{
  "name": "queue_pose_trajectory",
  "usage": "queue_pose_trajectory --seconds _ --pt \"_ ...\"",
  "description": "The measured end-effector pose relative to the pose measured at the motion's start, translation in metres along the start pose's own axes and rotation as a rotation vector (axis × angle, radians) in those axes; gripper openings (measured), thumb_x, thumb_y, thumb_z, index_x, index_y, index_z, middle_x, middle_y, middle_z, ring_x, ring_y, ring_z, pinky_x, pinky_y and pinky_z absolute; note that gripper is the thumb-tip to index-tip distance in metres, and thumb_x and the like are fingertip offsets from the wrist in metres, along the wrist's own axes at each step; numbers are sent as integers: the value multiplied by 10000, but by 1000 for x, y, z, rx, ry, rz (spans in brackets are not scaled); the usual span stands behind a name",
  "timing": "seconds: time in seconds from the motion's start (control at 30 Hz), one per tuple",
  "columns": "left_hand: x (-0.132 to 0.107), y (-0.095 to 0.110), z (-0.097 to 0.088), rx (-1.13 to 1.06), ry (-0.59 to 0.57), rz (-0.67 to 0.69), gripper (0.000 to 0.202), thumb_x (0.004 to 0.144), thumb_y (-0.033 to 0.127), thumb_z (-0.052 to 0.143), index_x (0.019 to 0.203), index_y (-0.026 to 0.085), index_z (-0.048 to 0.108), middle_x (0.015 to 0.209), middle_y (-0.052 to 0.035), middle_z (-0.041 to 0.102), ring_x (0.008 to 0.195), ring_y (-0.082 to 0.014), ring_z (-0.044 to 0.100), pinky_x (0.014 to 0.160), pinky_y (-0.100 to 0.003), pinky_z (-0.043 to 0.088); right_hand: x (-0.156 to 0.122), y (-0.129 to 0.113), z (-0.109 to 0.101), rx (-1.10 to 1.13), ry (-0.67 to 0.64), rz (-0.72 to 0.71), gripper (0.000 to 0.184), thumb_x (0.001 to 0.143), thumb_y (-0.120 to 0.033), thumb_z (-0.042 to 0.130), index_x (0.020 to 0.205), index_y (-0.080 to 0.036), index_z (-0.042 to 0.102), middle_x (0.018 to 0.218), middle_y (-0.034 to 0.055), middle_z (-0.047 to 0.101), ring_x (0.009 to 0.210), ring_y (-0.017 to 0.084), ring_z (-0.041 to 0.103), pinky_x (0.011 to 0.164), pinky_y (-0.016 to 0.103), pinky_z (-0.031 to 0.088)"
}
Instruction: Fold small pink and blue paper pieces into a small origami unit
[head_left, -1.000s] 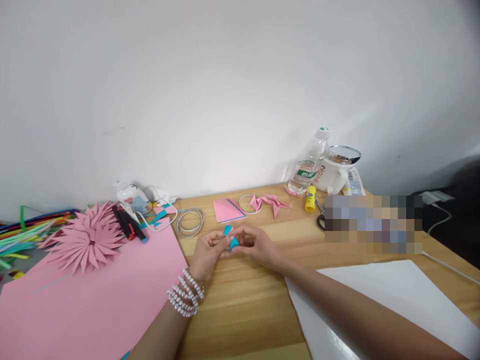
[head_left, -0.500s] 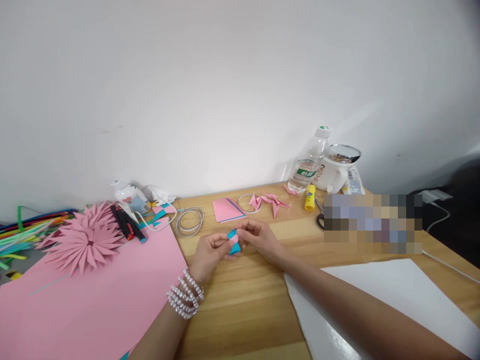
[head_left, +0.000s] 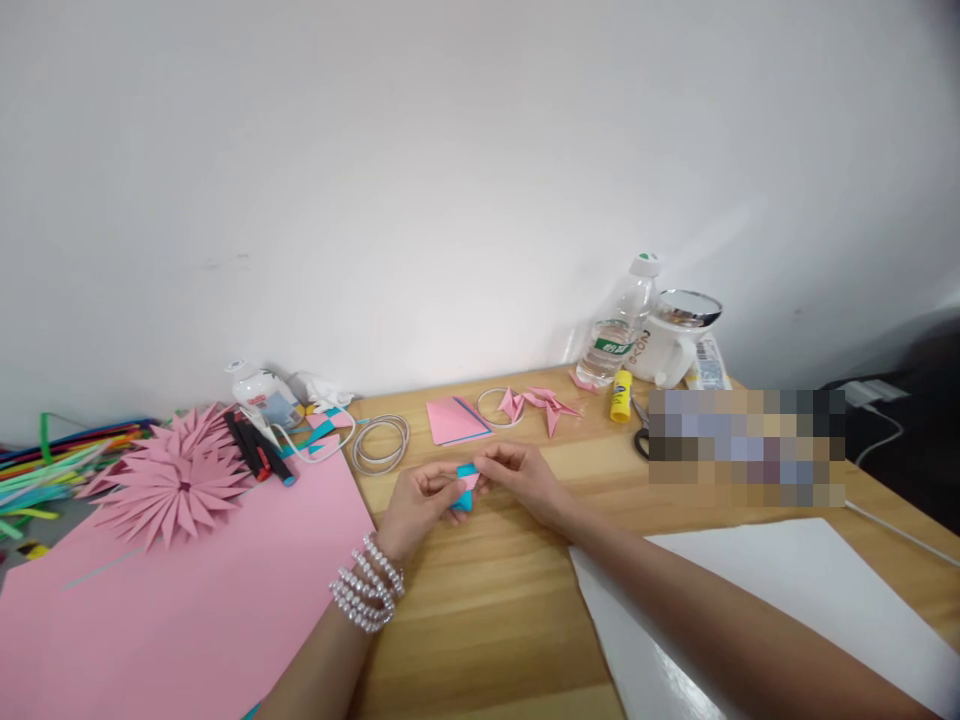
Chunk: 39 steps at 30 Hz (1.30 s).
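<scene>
A small folded piece of pink and blue paper (head_left: 468,482) is held between my two hands above the wooden table. My left hand (head_left: 421,502), with beaded bracelets on the wrist, grips it from the left with the thumb on top. The fingertips of my right hand (head_left: 517,478) pinch its upper right edge. Parts of the paper are hidden under the fingers. Just beyond the hands lie pink and blue paper squares (head_left: 454,420) and pink folded paper figures (head_left: 551,405).
Pink folded-paper rosettes (head_left: 180,485) and markers (head_left: 255,445) rest on a large pink sheet (head_left: 187,630) at left. A glue stick (head_left: 621,397), scissors (head_left: 642,442), a water bottle (head_left: 615,325) and a white mug (head_left: 667,345) stand or lie back right. A white board (head_left: 780,580) is under my right forearm.
The folded paper has turned slightly between my fingers and its lower end has shifted a little to the left. Both hands keep hold of it in nearly the same spot.
</scene>
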<state>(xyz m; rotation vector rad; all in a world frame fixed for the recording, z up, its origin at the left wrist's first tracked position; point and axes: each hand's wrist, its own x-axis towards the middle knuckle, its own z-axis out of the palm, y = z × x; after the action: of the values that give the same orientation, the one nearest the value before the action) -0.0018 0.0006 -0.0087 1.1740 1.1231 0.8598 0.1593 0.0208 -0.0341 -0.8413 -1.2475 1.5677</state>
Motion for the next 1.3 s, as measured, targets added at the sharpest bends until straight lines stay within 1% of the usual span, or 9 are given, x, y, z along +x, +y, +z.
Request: queue_pose_trajectory --seconds 0.1,0.2,0.3,0.4,0.67,0.8,0.9,1.17,1.3 --pt "1 0 -1 68 -22 13 329 646 345 662 871 106 638 654 -64 663 482 -113 567 480 -223 459 0 -1 0 -41 20 37 275 651 -413 649 630 -145 591 582 -8 610 527 107 560 558 246 459" --pt "2 -1 -1 138 29 46 242 641 322 661 763 114 639 573 -33 629 470 -105 533 465 -209 437 0 1 -2 -32 -2 71 282 595 -382 700 703 -139 607 640 -2 632 534 100 560 563 240 454" --pt "3 -1 -3 209 34 82 165 643 290 652 671 129 636 546 -25 613 483 -111 525 466 -205 427 1 3 -7 -21 -100 113 304 583 -353 717 773 -131 632 689 9 647 552 91 558 577 233 444" --pt "3 -1 -4 246 -8 117 140 653 279 638 673 142 653 576 -32 628 510 -121 534 476 -208 426 2 2 -12 -7 -177 166 320 575 -347 724 799 -131 648 706 15 656 565 92 563 590 238 445" --pt "0 8 -1 146 25 68 240 621 334 675 705 118 612 619 -47 649 508 -110 548 464 -205 431 4 -3 -17 92 -190 283 294 563 -307 739 781 -127 659 678 1 651 575 84 574 635 241 462" --pt "-1 8 -3 93 -41 87 270 639 363 661 731 114 608 647 -61 660 523 -135 593 500 -244 476 4 -4 -17 81 -213 281 261 562 -308 739 722 -126 641 652 -8 639 561 84 571 614 235 467" --pt "-1 8 -2 93 -57 97 270 660 367 645 738 112 602 568 -42 644 439 -121 571 438 -224 450 3 -5 -15 58 -203 266 267 572 -340 727 694 -122 634 649 -3 631 548 86 560 588 234 466" --pt "-1 2 7 142 158 84 252 585 325 714 675 117 604 401 16 561 309 -67 447 313 -159 306 1 -2 -11 -30 -183 166 262 621 -368 688 692 -125 622 636 -6 621 533 75 519 572 216 398" --pt "0 0 6 85 130 94 237 589 305 717 682 119 605 432 8 579 338 -78 482 331 -166 352 0 -4 -10 -12 -203 136 234 648 -343 676 702 -128 603 617 -24 590 511 64 496 544 202 376"
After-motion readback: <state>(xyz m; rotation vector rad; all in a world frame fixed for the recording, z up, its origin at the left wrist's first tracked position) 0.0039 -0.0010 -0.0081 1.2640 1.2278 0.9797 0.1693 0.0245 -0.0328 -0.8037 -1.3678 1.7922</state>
